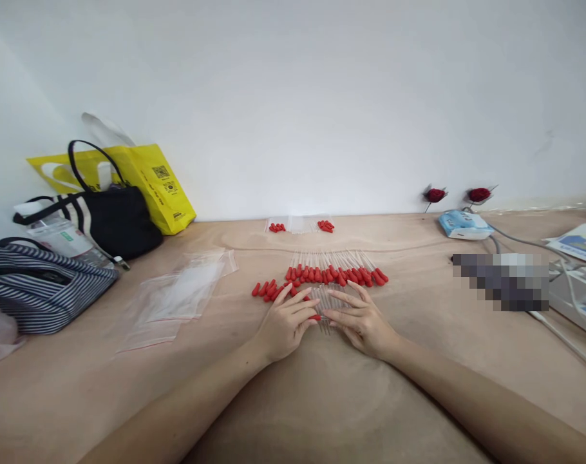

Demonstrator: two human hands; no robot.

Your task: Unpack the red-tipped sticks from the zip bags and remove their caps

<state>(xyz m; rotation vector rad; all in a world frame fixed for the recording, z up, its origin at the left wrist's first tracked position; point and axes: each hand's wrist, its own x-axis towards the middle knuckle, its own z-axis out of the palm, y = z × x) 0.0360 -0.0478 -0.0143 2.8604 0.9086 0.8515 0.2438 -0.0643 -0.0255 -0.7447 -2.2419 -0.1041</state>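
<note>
A row of clear glass droppers with red rubber bulbs [336, 275] lies on the tan table [322, 399] in front of me. More red bulbs [266, 289] lie loose to the row's left. My left hand [286, 322] and my right hand [360, 319] rest side by side on a bunch of clear dropper tubes [324, 303], fingers stretched out flat and pointing inward. A red bulb shows under my left fingertips. Two small clear bags holding red bulbs [300, 225] lie farther back by the wall.
Empty clear zip bags [177, 296] lie to the left. A striped bag [37, 283], a black bag [114, 219] and a yellow bag [152, 180] crowd the left end. At right are a blue tissue pack [464, 224], cables, booklets and two red roses [457, 194].
</note>
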